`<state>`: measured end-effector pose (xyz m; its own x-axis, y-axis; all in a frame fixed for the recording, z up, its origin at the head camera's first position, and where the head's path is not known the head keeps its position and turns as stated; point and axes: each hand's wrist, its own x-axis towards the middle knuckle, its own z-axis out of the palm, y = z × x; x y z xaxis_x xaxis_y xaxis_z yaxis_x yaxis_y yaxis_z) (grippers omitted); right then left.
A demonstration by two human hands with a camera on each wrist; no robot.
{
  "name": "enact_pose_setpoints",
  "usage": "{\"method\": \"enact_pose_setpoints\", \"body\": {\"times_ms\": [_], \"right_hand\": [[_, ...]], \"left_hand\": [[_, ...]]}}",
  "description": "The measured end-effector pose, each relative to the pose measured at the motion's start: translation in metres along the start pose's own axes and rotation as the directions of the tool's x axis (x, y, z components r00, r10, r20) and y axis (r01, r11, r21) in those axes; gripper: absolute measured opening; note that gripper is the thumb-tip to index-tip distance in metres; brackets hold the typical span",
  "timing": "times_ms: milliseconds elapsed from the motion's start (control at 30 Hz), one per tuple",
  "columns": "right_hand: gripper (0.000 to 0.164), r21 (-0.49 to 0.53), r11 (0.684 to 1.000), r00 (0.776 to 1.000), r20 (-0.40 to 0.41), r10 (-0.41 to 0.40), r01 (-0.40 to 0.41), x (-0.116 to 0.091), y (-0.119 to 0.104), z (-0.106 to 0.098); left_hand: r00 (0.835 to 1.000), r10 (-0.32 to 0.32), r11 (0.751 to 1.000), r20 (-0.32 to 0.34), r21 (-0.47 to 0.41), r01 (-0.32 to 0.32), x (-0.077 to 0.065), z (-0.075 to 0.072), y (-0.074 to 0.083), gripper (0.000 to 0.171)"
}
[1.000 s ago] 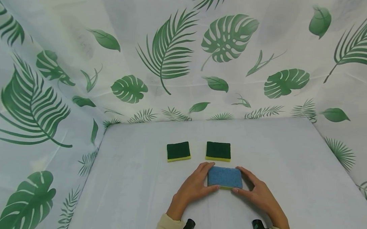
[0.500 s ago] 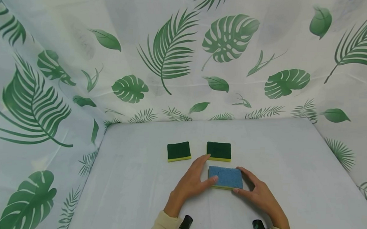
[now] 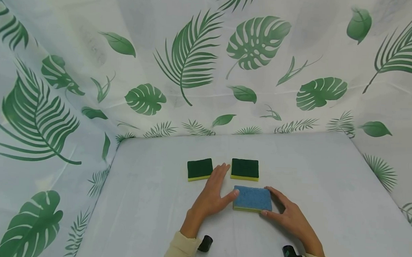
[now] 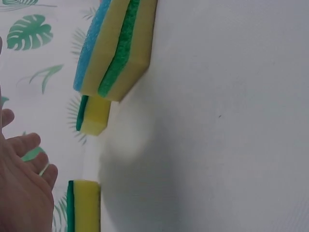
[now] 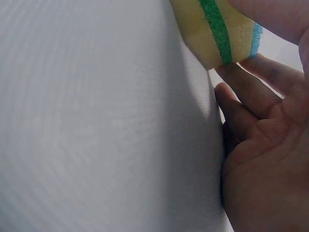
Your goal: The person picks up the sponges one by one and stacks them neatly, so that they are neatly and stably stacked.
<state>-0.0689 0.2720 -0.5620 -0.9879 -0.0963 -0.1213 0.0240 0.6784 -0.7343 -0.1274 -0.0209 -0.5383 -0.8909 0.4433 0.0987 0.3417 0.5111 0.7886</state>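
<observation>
Two scrub sponges lie stacked on the white tabletop. The upper one is a blue-topped sponge; under it is a green-and-yellow sponge, its layers showing in both wrist views. My right hand holds the right end of the stack, thumb at the near corner and fingers along the far side. My left hand is off the stack to its left, fingers extended and thumb spread near the blue sponge's left edge. Two more sponges lie beyond, dark green side up: a left one beside my left fingertips and a right one.
The white-covered table runs back to a white cloth wall printed with green leaves. Similar leaf-printed cloth hangs at left and right. Black wrist-worn pieces show at both sleeves.
My left hand has let go of the stack's left end and moved left and away toward the far left sponge. My right hand and the stack have stayed in place.
</observation>
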Motion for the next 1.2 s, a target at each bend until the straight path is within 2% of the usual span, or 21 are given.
{"method": "enact_pose_setpoints", "body": {"times_ms": [200,633,900,1067,1200], "right_hand": [[0.087,0.002,1.0,1.0,0.004,-0.006,0.006,-0.001,0.0,0.0],[0.09,0.003,1.0,1.0,0.013,0.008,-0.008,0.0,0.0,0.0],[0.091,0.012,1.0,1.0,0.012,0.018,-0.018,0.001,0.001,0.001],[0.091,0.016,1.0,1.0,0.013,0.023,-0.023,0.0,0.001,0.001],[0.09,0.012,1.0,1.0,0.013,0.018,-0.018,-0.001,0.001,0.001]], "left_hand": [[1.0,-0.011,1.0,-0.003,0.026,0.012,0.005,-0.006,-0.003,0.088],[0.998,0.023,0.989,-0.065,0.147,-0.013,0.017,-0.026,-0.013,0.092],[0.993,0.016,0.978,-0.117,0.209,0.009,0.016,-0.036,-0.026,0.097],[0.991,0.022,0.973,-0.132,0.233,0.009,0.015,-0.041,-0.035,0.101],[0.991,-0.001,0.967,-0.137,0.254,0.036,0.014,-0.045,-0.042,0.106]]}}
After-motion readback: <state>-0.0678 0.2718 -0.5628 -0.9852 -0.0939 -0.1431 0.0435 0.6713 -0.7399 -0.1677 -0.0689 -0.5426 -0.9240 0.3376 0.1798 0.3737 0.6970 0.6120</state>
